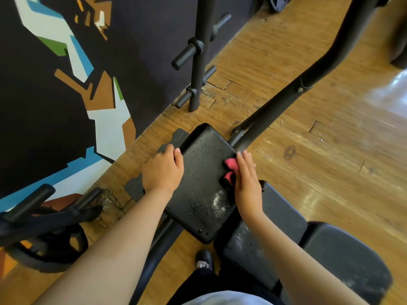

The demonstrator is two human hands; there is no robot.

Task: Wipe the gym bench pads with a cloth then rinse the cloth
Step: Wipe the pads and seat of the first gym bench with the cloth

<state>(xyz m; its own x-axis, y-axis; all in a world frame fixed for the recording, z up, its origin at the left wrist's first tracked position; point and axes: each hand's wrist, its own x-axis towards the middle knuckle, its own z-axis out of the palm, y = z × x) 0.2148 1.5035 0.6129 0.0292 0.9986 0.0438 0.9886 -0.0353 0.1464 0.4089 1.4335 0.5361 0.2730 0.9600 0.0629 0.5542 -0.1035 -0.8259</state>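
Note:
A black textured bench pad (202, 172) lies in the middle of the head view, with white dust and small droplets near its close end. My left hand (163, 170) grips the pad's left edge, fingers curled over it. My right hand (247, 179) presses a red-and-black cloth (230, 170) against the pad's right edge with straight fingers; most of the cloth is hidden under the palm. A second, longer black pad (275, 234) runs off to the lower right, also dusty.
A black weight-storage post (198, 62) with pegs stands on the wooden floor (308, 150) beyond the pad. A curved black frame tube (286, 102) runs up to the right. A weight plate rack (44, 227) sits at lower left beside a painted wall (66, 84). My shoe (203, 259) shows below.

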